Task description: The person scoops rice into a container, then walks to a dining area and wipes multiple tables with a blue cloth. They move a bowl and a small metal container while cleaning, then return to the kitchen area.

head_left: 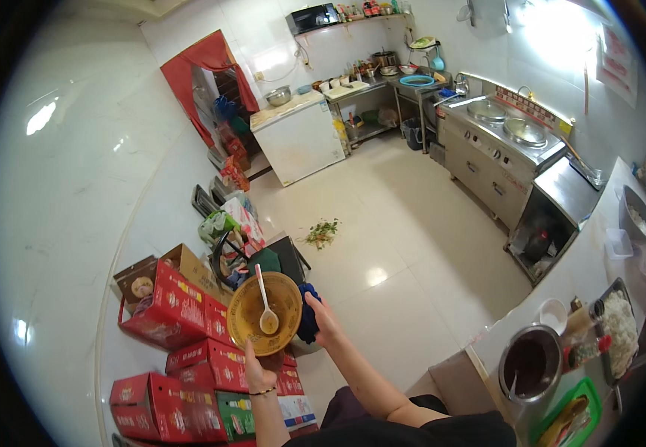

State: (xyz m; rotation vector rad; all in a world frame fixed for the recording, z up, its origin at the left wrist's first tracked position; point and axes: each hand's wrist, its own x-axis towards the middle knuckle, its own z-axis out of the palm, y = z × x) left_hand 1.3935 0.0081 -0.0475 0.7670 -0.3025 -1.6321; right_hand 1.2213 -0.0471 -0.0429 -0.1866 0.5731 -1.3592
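A yellow-brown bowl point(241, 309) with a dark patterned rim is held out in front of me, its inside facing up. In it rests a white spoon point(268, 321), its handle reaching past the far rim. My left hand point(257, 374) grips the near edge of the bowl, fingers out of sight beneath it. At the bowl's right side, my right hand point(326, 322) is closed on a dark blue cloth point(308, 313) that appears to touch the rim.
Red cartons point(166, 305) are stacked along the left wall. Green scraps point(322, 234) lie on the tiled floor ahead. A white chest freezer point(300, 145) stands at the back, a steel stove point(487, 160) at the right. The near-right counter holds a dark-filled pot point(530, 363) and a green tray point(565, 410).
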